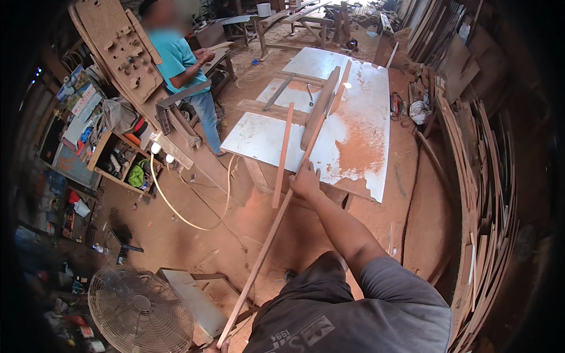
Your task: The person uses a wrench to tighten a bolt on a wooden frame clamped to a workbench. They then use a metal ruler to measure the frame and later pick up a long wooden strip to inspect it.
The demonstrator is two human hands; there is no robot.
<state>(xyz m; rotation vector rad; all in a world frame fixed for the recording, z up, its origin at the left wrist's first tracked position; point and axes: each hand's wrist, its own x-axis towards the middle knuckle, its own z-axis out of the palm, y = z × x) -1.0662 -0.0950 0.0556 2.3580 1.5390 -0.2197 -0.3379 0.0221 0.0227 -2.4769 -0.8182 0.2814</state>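
Both hands (306,179) on long strip (276,223) — table saw (359,135)

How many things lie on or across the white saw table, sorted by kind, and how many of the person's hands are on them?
Long wooden strips: 2, the held strip and a shorter strip
Wooden fence board: 1
Hammer: 1
Hands on the held strip: 2, right hand and left hand
Total: 6, on or over the white saw table

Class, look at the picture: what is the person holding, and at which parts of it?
A long wooden strip. The right hand presses on it near the table edge; the left hand grips its near end at the picture's lower edge.
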